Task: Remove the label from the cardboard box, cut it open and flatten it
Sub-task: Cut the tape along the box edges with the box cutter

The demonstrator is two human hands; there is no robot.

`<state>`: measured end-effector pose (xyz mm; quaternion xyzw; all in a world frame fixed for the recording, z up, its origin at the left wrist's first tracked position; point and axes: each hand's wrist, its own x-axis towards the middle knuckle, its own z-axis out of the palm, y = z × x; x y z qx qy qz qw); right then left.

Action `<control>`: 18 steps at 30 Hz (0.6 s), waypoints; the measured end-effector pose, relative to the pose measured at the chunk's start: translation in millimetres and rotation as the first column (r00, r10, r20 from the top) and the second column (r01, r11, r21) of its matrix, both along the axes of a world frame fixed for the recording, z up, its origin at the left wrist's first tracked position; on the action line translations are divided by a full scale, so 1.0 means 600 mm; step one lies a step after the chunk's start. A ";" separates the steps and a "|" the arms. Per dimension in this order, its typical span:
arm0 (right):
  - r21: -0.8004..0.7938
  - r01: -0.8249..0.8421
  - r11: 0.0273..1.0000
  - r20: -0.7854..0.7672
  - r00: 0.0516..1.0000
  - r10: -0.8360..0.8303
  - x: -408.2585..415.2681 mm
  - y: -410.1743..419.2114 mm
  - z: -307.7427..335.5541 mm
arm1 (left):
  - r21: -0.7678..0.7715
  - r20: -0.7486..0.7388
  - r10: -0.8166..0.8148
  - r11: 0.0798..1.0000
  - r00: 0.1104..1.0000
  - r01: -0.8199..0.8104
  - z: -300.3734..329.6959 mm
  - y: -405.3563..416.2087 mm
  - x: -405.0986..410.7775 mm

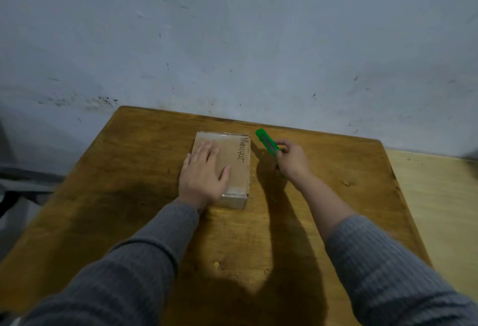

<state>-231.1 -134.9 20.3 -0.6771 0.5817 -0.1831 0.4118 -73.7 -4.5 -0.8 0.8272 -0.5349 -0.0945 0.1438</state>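
Note:
A small brown cardboard box (236,160) lies flat on the wooden table (134,170), taped at its near and far ends, with handwritten black lettering along its right side. My left hand (204,173) lies palm down on the box top, fingers spread, covering its left half. Just right of the box, my right hand (291,157) holds a green utility knife (267,142) with its far end pointing up and away toward the wall. The knife is apart from the box. Whether a blade is out, I cannot make out.
A scuffed grey wall (232,41) rises right behind the table's far edge. A paler wooden surface (437,209) adjoins the table on the right. Dark furniture (15,183) stands at the left, below table level. Small crumbs dot the tabletop.

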 end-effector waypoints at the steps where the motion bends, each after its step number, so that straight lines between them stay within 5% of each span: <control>1: 0.083 -0.009 0.996 0.080 0.997 0.002 0.005 -0.004 0.012 | 0.018 -0.025 0.006 1.000 1.000 -0.006 0.004 -0.003 0.002; 4: 0.292 -0.142 0.946 0.265 0.962 0.063 0.007 -0.016 0.040 | 0.059 -0.052 0.004 0.998 0.999 -0.001 0.018 -0.005 0.014; 9: 0.403 -0.400 0.823 0.419 0.880 0.223 0.003 -0.021 0.064 | 0.107 0.042 -0.041 0.994 0.998 0.036 0.017 0.002 0.031; 18: 0.140 -0.386 0.912 0.247 0.905 0.345 0.020 0.000 0.059 | 0.025 0.027 -0.070 0.997 0.997 0.069 -0.015 0.008 0.037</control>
